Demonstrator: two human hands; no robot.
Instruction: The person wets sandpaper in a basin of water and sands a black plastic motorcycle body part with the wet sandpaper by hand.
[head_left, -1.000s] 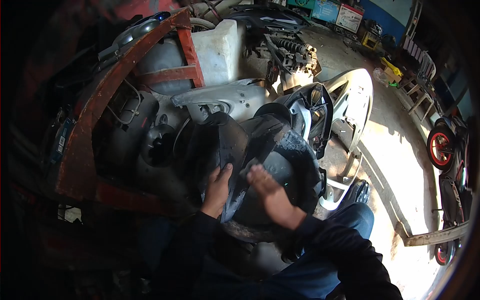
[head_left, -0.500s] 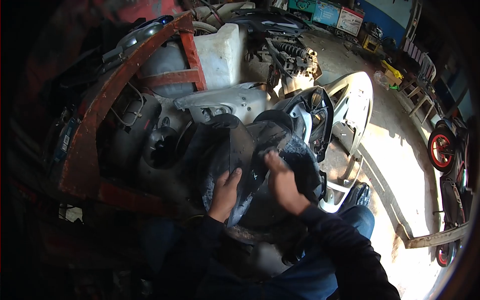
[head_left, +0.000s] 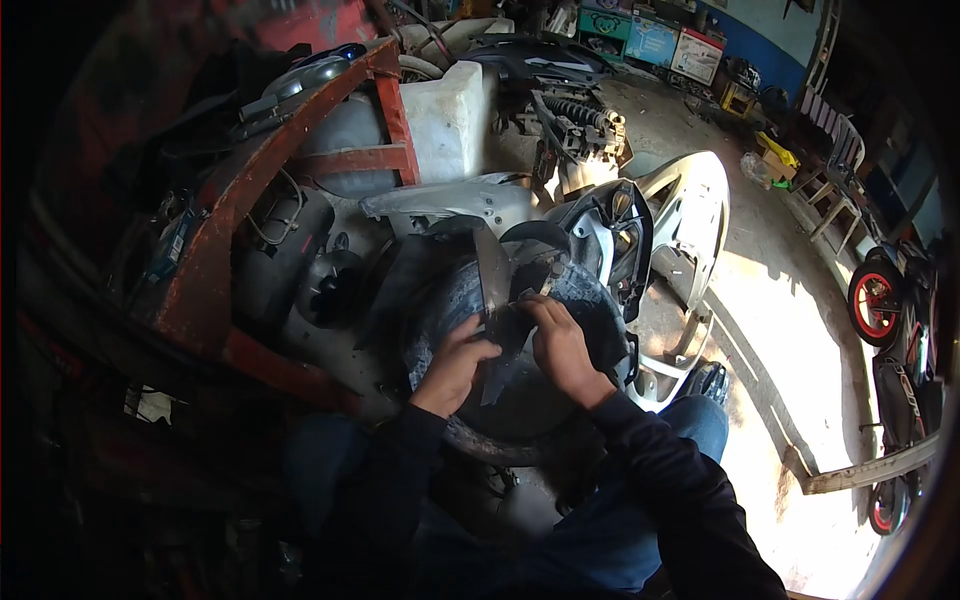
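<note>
The dark panel (head_left: 493, 275) has turned: its broad faces showed earlier, and now a narrow strip stands near the center of the frame. More of the left side of the round basin (head_left: 512, 453) has come into sight beside it. The right hand (head_left: 567, 350), held open over the basin before, now has its fingers bent in at the panel. The left hand (head_left: 452, 372) has changed its grip, its thumb now pointing right instead of up. The red frame (head_left: 262, 160) at upper left now appears farther right and slightly lower.
</note>
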